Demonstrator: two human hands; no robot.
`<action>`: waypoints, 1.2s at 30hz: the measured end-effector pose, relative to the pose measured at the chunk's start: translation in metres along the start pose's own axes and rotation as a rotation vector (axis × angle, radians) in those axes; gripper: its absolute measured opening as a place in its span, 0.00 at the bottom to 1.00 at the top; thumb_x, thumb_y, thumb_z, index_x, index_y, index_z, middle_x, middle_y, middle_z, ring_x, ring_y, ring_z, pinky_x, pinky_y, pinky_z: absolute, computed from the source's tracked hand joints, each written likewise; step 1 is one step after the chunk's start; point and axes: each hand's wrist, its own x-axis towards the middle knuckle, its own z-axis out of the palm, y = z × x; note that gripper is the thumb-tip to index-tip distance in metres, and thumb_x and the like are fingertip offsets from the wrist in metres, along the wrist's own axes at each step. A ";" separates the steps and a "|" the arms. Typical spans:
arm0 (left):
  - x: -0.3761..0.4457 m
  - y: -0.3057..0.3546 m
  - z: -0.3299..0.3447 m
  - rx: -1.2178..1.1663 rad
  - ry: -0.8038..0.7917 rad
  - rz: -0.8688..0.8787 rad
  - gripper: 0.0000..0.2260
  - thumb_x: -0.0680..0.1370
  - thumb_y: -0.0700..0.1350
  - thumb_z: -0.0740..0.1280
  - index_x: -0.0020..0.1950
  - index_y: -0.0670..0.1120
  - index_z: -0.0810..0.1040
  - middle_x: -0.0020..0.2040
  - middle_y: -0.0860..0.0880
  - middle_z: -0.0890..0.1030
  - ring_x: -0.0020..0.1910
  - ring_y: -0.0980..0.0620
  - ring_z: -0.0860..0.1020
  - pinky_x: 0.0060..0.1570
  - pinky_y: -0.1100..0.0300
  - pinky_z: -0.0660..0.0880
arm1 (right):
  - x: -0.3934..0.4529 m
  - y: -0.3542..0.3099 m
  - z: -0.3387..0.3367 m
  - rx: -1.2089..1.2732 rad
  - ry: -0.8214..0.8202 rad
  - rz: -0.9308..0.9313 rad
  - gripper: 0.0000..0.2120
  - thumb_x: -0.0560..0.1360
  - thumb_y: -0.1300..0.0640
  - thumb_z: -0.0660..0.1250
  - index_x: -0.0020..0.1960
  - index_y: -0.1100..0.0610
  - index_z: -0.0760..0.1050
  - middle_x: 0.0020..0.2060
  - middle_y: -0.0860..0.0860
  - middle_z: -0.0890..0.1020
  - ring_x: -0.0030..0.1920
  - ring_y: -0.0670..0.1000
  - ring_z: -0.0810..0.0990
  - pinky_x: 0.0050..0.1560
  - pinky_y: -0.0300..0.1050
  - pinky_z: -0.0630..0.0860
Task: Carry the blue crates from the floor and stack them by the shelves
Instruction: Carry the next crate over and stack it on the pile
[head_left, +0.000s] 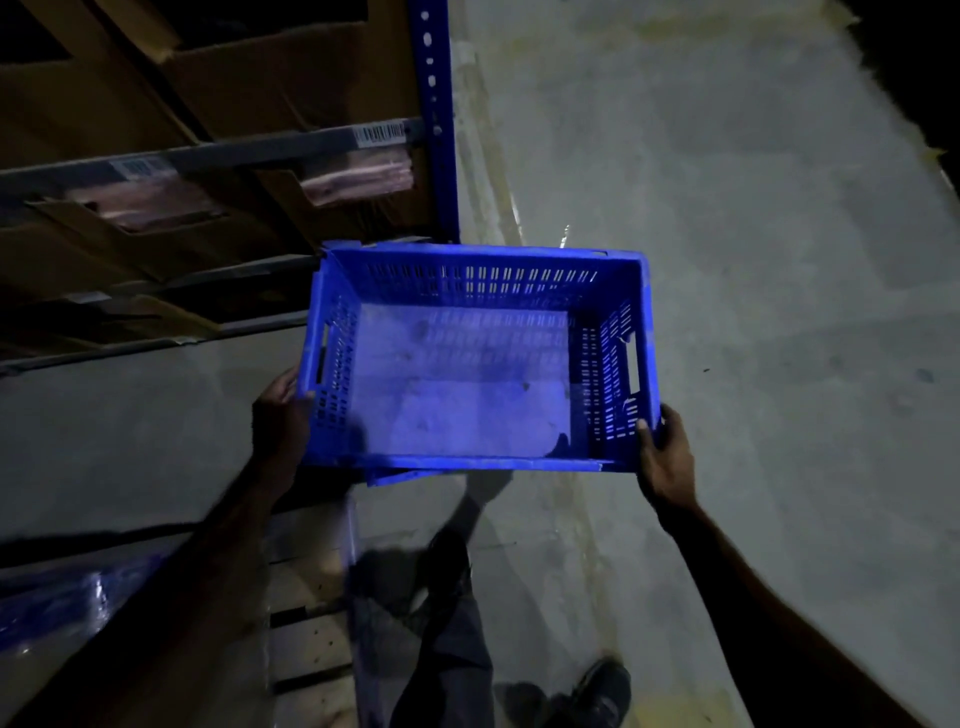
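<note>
Upper left of the frame, cardboard-filled metal shelves (218, 150) stand close; left hand (280, 421) and right hand (665, 457) each clasp a side of the empty blue slotted plastic crate (467, 384), carried mid-frame, apparently onto another crate's blue rim (395, 475), stacking unfinished

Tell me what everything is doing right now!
blue crate: empty, held up off the floor
left hand: gripping the crate's left side
right hand: gripping the crate's right corner
cardboard boxes: sitting on the shelves, flaps open
shelf post: standing upright
</note>
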 end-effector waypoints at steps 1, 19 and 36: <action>-0.008 -0.003 0.000 0.108 0.057 0.006 0.28 0.68 0.46 0.61 0.68 0.44 0.80 0.56 0.45 0.86 0.54 0.46 0.83 0.47 0.60 0.76 | -0.011 0.004 0.001 -0.017 0.010 0.002 0.17 0.84 0.49 0.62 0.68 0.56 0.72 0.56 0.51 0.82 0.55 0.55 0.81 0.52 0.48 0.72; -0.055 -0.058 -0.002 0.218 0.027 0.091 0.19 0.82 0.36 0.63 0.73 0.45 0.76 0.55 0.47 0.83 0.55 0.49 0.80 0.44 0.70 0.73 | 0.035 0.017 -0.021 0.225 -0.083 0.147 0.15 0.83 0.53 0.64 0.58 0.66 0.77 0.48 0.66 0.82 0.45 0.61 0.83 0.44 0.51 0.80; -0.055 -0.089 0.024 -0.065 0.111 -0.080 0.20 0.78 0.37 0.68 0.69 0.49 0.79 0.58 0.42 0.85 0.53 0.47 0.81 0.58 0.41 0.79 | 0.073 0.005 -0.039 0.106 -0.106 0.081 0.14 0.81 0.47 0.66 0.46 0.57 0.79 0.38 0.60 0.81 0.39 0.58 0.79 0.46 0.58 0.78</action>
